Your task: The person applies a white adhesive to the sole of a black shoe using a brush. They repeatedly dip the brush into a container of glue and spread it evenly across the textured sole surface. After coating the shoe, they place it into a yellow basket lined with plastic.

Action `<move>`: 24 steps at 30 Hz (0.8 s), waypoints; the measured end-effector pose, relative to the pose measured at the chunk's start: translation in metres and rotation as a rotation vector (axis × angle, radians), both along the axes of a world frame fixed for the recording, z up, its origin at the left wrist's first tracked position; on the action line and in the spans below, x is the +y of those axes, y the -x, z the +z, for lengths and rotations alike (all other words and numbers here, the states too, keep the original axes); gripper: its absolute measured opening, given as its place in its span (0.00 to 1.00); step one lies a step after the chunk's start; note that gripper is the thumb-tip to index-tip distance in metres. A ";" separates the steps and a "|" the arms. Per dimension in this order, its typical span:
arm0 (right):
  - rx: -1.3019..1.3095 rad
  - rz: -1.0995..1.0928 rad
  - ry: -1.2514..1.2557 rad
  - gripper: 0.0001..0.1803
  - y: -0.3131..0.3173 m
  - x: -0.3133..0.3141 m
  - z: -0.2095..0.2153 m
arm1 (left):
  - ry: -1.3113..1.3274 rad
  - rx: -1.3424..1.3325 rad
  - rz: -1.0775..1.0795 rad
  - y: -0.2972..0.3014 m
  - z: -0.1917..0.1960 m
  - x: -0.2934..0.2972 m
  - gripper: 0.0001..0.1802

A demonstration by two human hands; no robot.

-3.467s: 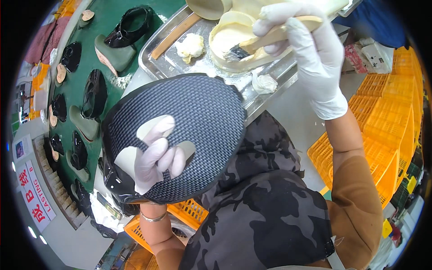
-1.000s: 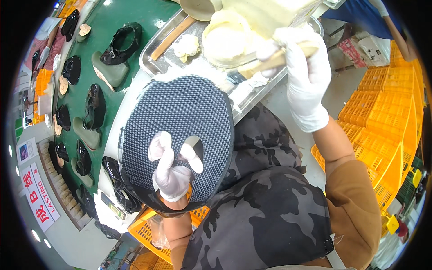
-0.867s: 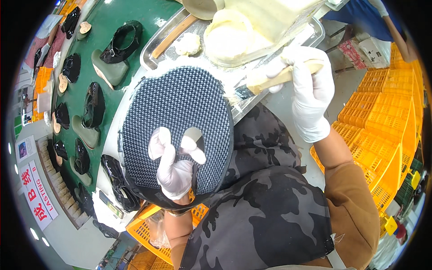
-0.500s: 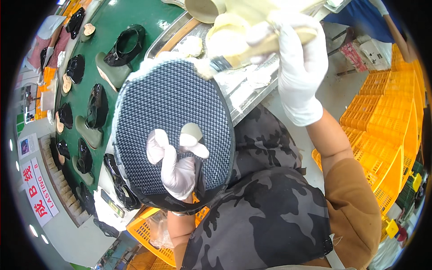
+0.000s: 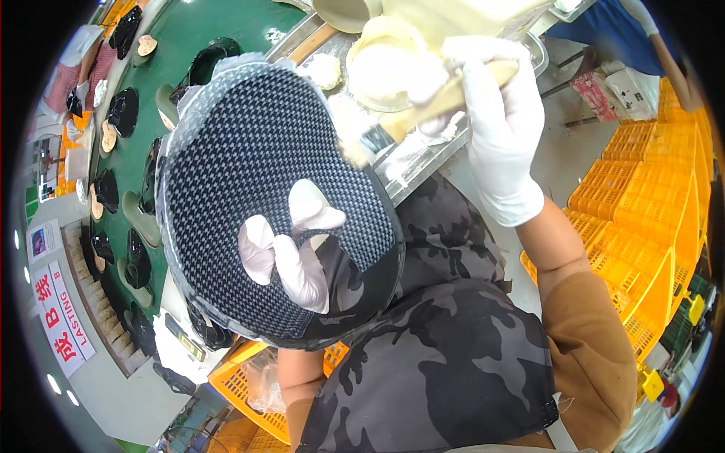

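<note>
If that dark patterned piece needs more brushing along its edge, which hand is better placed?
Probably the right hand: it grips the brush, whose bristles are at the side edge of the dark patterned piece. The left hand is occupied holding that piece.

Over on the left runs a long green worktop (image 5: 175, 57), lined with glossy black shoe uppers (image 5: 123, 111), dull green shoe forms (image 5: 140, 219) and small pale pink pieces (image 5: 109, 136). Past it I see a white sign (image 5: 62, 321) with red lettering, and a small poster (image 5: 44, 239) just above. On the right, orange crates (image 5: 627, 196) stand crowded together; near them sit a pink-and-white box (image 5: 593, 94) and a co-worker's blue clothing (image 5: 596, 34). Another orange crate (image 5: 234, 383), low down, holds a clear plastic bag (image 5: 264, 383).
</note>
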State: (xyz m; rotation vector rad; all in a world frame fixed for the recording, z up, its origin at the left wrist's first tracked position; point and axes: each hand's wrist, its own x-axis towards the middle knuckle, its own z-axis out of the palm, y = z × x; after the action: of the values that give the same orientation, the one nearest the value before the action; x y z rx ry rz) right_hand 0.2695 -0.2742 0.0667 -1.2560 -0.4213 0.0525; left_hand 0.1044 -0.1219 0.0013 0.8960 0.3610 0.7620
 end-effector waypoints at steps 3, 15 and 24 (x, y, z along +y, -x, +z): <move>0.101 0.084 0.121 0.10 0.009 -0.010 -0.001 | -0.222 -0.146 0.055 -0.012 -0.006 -0.004 0.24; -0.002 0.159 0.202 0.13 0.024 0.002 0.003 | -0.850 -0.114 0.250 -0.029 -0.019 0.024 0.16; -0.191 0.127 0.143 0.11 0.024 0.014 0.000 | -0.479 0.286 -0.068 -0.012 -0.003 0.035 0.30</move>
State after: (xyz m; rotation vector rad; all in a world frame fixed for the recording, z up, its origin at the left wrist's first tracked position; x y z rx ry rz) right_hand 0.2454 -0.2600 0.0662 -1.3791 -0.6718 0.0713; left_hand 0.1159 -0.0866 -0.0014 1.4693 0.4039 0.6673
